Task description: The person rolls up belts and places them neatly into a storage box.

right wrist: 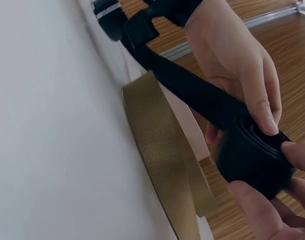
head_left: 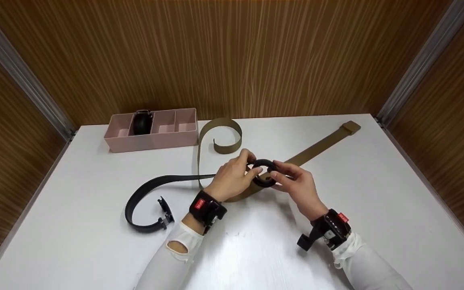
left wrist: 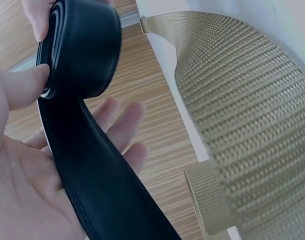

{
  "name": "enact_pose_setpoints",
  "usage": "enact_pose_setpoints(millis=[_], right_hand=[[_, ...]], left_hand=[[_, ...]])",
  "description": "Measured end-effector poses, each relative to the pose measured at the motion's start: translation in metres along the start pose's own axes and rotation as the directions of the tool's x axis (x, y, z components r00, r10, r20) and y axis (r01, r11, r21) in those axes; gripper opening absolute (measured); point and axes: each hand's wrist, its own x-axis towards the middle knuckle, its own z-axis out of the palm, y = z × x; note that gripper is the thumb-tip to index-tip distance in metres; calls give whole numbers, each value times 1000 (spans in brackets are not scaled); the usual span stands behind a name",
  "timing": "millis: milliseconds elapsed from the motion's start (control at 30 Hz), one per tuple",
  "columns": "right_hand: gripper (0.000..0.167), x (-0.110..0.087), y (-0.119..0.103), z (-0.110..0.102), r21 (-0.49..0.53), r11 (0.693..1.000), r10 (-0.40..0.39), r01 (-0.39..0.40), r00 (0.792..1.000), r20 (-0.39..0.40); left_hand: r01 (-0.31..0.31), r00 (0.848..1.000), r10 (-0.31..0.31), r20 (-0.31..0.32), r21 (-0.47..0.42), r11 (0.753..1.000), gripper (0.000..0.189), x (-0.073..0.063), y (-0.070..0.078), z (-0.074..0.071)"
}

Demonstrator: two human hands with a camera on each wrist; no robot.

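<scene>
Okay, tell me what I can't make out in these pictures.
Head: the stretches of black belt and tan belt behind the left hand.
Head: the black roll's lower part, behind the box's front wall.
Head: lettering on the red tags, too small.
Left wrist: the rest of the black belt, cut off by the bottom edge.
Right wrist: part of the right hand, cut off by the right edge.

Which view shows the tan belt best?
The head view: it shows both ends of the tan belt and most of its length, though the left hand and black coil cover parts. The left wrist view shows its weave closely, cropped; the right, only a section.
</scene>
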Motion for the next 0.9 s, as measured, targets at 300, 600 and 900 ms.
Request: enact_pose_setpoints(millis=[300,600,900], right_hand=[[41,-2,1,4,49,998,35,-35,999,12],[46,2,-8,-12,-307,951,20,43,980,197],[43,0,-5,-8,-200,979,-18,45,991,134]], left_hand=[[-22,1000,22,-4,-50,999,20,-1,0,-2],[-111,992,109,65,32,993,16,-2,1,1],[-77,997,77,7,34,996,23,0,4,2]])
